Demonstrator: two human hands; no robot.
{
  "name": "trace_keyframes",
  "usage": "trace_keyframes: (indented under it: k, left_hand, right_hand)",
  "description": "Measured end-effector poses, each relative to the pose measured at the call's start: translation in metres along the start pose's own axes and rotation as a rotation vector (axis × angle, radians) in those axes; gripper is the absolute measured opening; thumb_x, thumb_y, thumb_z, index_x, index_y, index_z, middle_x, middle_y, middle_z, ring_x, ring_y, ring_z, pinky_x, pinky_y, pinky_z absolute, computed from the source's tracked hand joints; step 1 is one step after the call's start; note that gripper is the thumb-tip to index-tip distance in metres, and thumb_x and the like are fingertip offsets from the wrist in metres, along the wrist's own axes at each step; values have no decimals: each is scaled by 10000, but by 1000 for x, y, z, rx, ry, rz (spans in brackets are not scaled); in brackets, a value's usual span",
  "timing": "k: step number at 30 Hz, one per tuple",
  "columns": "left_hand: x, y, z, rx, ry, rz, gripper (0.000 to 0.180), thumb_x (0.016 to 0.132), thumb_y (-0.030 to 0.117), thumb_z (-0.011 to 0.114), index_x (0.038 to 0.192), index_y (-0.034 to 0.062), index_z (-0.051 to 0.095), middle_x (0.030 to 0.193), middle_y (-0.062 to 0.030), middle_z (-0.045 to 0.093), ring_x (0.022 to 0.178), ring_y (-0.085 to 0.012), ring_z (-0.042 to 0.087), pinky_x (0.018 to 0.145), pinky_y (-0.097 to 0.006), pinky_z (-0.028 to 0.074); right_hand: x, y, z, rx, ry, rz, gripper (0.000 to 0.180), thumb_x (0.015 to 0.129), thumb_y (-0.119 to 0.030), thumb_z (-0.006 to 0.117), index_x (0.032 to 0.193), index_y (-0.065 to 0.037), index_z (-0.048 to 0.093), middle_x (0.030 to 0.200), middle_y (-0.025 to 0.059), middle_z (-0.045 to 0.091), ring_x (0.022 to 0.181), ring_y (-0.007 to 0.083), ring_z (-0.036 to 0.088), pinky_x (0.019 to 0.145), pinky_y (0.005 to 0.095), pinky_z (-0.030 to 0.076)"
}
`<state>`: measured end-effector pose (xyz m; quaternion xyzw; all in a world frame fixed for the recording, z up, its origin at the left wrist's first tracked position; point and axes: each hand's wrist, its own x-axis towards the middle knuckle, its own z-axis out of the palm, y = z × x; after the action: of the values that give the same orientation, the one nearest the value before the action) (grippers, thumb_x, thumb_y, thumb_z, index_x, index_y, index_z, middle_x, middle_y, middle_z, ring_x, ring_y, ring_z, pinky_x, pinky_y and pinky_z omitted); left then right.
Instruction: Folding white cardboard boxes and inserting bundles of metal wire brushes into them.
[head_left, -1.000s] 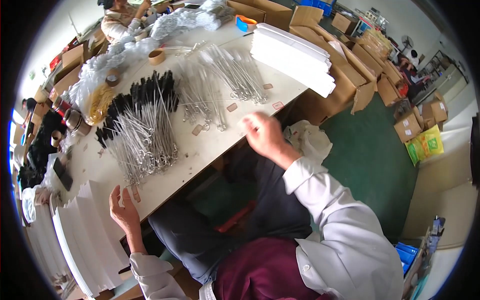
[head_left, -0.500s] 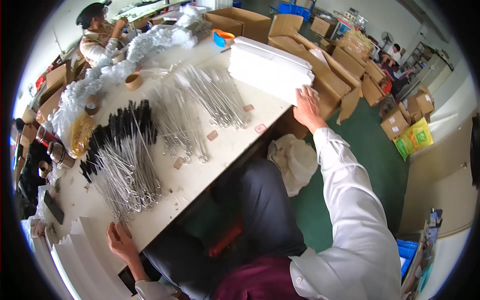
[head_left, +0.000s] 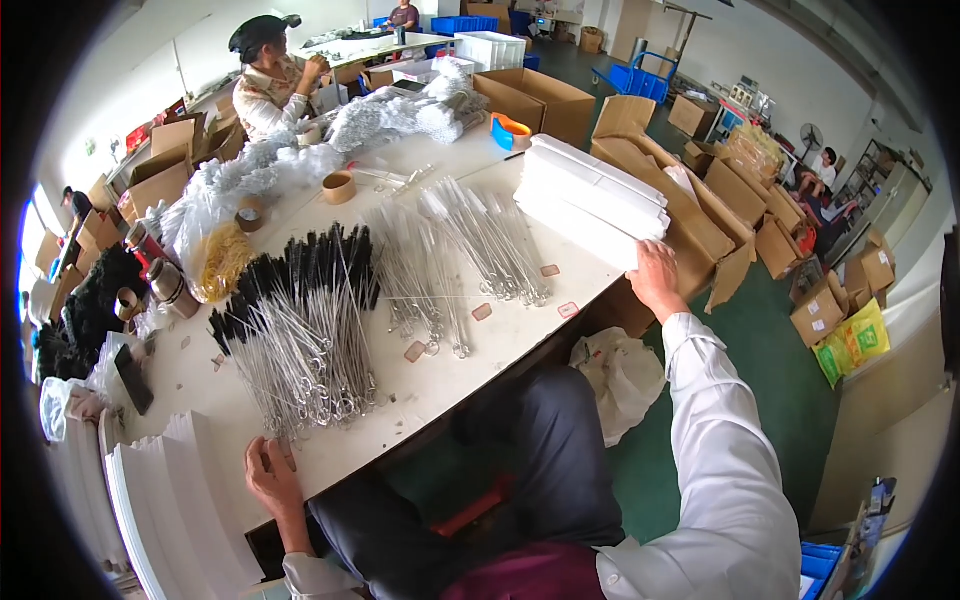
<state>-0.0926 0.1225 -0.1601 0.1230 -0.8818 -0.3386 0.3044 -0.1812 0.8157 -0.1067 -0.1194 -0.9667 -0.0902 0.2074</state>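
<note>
My left hand [head_left: 272,480] rests on the table's near edge with fingers loosely bent, holding nothing. Just beyond it lies a large pile of black-bristled wire brushes [head_left: 315,345], their twisted stems ending in metal loops. To their right are two looser bunches of white-bristled wire brushes [head_left: 487,245]. At the right end of the table, my right hand [head_left: 655,275] lies with its fingers extended at the near corner of a stack of white folded sheets [head_left: 590,195]. Its fingertips seem to touch the stack's end; the grip is not closed.
Open cardboard boxes [head_left: 690,215] stand right of the table. A white plastic bag [head_left: 618,385] sits below its edge. Tape rolls [head_left: 339,187], an orange-and-blue tape dispenser [head_left: 510,133] and clear plastic bags [head_left: 240,180] lie farther back. A co-worker [head_left: 270,85] sits across the table.
The view has tilted up and turned left, so the scene sits lower and farther right. My right hand has slid slightly off the stack's end toward the table edge. My left hand stays put.
</note>
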Motion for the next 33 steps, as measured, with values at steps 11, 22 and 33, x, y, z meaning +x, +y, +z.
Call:
trace_keyframes:
  k: [11,22,33]
  left_hand:
    - [0,6,-4,-40,-43,46,230,953,91,632,1095,-88,663,1019,-209,697,826,-287,693,780,-372,544]
    - [1,2,-1,-27,13,69,207,947,71,631,1066,-93,666,1004,-211,690,799,-295,689,754,-384,545]
    - [-1,-3,3,-28,46,85,197,929,89,639,1034,-70,687,907,-172,697,722,-240,653,703,-361,527]
  right_hand:
    - [-2,-1,-2,-29,-109,82,603,752,-214,860,1258,-56,571,1272,153,585,1251,353,540,1062,479,452]
    - [5,2,-13,67,-104,56,600,716,-241,889,1202,-28,609,1237,189,616,1238,369,549,1096,453,424]
    - [5,4,-32,132,-205,69,647,712,-280,873,1249,12,664,1255,222,682,1203,353,625,1056,415,485]
